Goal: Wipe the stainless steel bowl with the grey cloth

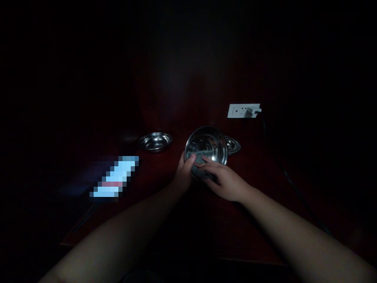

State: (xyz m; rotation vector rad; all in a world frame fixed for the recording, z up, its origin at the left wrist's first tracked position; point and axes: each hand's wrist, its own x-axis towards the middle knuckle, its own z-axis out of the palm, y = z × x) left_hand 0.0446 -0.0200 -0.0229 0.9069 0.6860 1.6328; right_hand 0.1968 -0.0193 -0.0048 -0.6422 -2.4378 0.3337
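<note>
A shiny metal bowl point(216, 143) is tilted with its open side toward me, raised above the dark red table. My left hand point(184, 171) grips its left rim, thumb over the edge and fingers behind. Inside the bowl, a grey-green cloth point(200, 156) lies against the lower wall. My right hand point(225, 179) is closed on this cloth at the bowl's lower right, its fingers pressing toward the inner surface. Part of the cloth is hidden under the right fingers.
A shallow metal dish point(156, 142) stands to the left on the table point(165, 173). Another round metal piece point(233, 145) lies partly behind the bowl. A lit, pixelated screen point(116, 179) is at left. A wall socket point(244, 111) holds a plug, with a cable point(290, 179) running down at right.
</note>
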